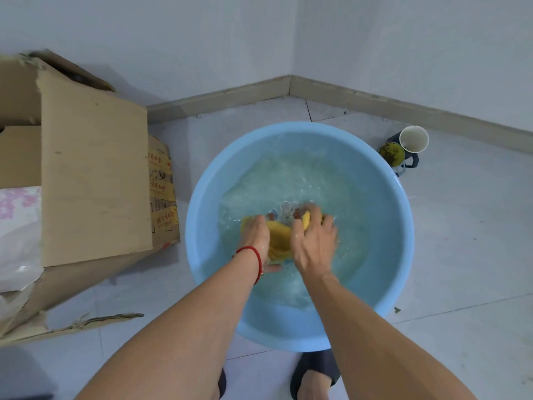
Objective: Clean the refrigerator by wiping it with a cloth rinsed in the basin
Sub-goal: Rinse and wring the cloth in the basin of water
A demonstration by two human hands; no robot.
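Head view: both hands grip cloth.

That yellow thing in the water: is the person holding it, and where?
Yes. Both hands grip the yellow cloth in the basin: left hand on its left side, right hand bunching its right side.

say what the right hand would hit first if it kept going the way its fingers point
Probably just water, then the far wall of the blue basin. The right hand grips the yellow cloth; depth is unclear.
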